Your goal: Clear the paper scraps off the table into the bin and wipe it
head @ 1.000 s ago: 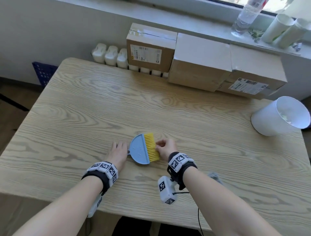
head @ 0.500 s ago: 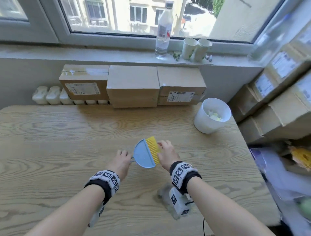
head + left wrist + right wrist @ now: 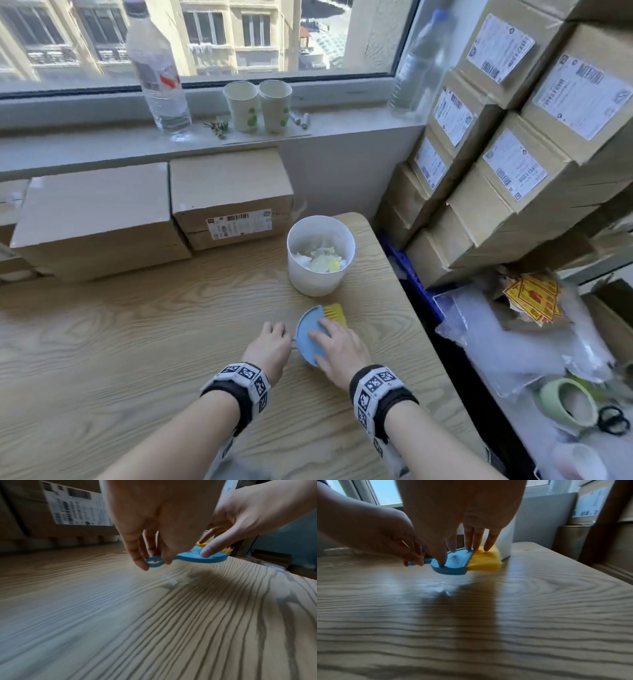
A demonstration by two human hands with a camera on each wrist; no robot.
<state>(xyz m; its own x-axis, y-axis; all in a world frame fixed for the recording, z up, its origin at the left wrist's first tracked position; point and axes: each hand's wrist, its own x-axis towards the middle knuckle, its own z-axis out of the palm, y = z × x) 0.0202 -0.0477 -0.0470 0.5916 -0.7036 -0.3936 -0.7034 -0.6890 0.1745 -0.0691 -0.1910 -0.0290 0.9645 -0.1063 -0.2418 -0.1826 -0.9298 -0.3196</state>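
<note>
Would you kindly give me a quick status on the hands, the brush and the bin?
Left hand pinches the brush handle loop; right hand rests straight fingers on its blue back. Bin upright just beyond, scraps inside. Nothing between.

Brush: a small hand brush (image 3: 310,339) with a flat blue half-round back, a loop handle and yellow bristles, sitting right of centre in the lower half of the head view, its bristles pointing toward the bin; in the wrist views its blue back is hanging clear of the wood.
Bin: a white round bin (image 3: 317,277) is standing upright near the table's far right corner, just above the brush in the frame, open at the top.
Paper scraps: white and pale yellow-green scraps (image 3: 322,261) are lying piled inside the bin.
Table: light wood-grain table (image 3: 120,349) is filling the lower left of the frame.
</note>
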